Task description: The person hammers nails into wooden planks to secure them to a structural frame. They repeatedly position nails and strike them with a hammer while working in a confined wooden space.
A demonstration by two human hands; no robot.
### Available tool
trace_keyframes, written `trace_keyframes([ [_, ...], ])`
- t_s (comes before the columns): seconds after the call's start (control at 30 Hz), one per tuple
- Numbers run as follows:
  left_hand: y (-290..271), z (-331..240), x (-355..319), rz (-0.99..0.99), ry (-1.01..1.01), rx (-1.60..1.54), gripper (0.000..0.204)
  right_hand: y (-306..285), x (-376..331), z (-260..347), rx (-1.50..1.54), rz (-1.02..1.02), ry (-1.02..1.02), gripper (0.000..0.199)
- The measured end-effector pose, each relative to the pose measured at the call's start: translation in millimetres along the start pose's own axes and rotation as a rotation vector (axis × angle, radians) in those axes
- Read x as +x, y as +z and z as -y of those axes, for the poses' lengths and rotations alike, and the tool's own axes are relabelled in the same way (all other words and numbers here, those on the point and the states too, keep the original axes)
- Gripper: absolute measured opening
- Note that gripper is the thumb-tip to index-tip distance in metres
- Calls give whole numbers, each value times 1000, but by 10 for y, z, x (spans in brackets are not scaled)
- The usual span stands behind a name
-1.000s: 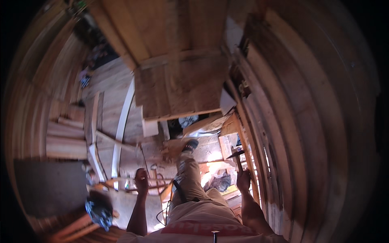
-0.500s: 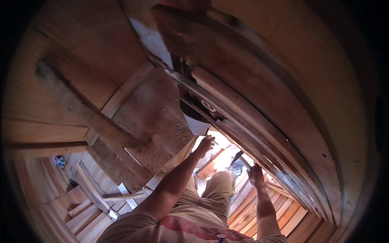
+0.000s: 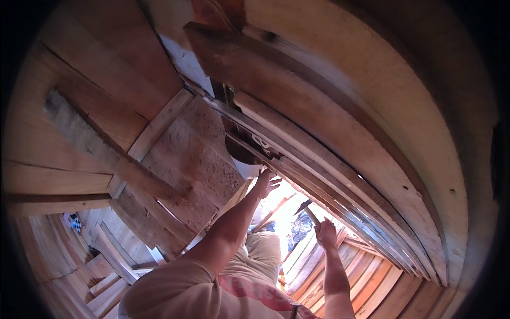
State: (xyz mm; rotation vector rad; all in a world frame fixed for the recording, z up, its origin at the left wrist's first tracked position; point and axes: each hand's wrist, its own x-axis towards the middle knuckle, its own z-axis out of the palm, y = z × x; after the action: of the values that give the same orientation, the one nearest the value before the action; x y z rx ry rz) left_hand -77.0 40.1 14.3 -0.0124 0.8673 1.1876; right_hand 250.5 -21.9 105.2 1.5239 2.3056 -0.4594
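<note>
In my right hand (image 3: 325, 234) is a hammer (image 3: 312, 213), its wooden handle gripped and its dark head pointing up and left. My left hand (image 3: 265, 184) is raised to the lower edge of the long wooden boards (image 3: 297, 175), with its upper fingertips at the wood. The other fingers stand apart against the bright gap. Whether anything small sits between the upper fingers cannot be made out. Just beyond that hand is a white and dark rounded thing (image 3: 245, 167), partly hidden by the boards.
A rough plank (image 3: 106, 143) slants across the left, by a dusty wooden panel (image 3: 191, 143). Large curved-looking boards (image 3: 340, 101) fill the upper right. Below lie slatted planks (image 3: 366, 276), a dark plastic bag (image 3: 301, 228) and stacked timber (image 3: 106, 287) at lower left.
The view has shifted, so the boards appear further left. My left hand's fingers have spread more and it is closer to the board edge. The hammer stays in my right hand, raised slightly.
</note>
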Motion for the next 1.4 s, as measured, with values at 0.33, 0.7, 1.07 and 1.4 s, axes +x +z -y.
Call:
trace_keyframes([
  [0.33,-199,59,-7,138,33,15,51,1245,-1481,222,388,97,375,46],
  [0.7,-177,27,-54,196,-11,-54,100,1796,-2350,1520,711,226,854,45],
  [1.07,-204,10,126,118,-4,54,70,1383,-1679,1856,726,128,616,44],
  [1.4,-126,58,20,-12,-9,175,69,1626,-1693,1843,782,205,727,47],
])
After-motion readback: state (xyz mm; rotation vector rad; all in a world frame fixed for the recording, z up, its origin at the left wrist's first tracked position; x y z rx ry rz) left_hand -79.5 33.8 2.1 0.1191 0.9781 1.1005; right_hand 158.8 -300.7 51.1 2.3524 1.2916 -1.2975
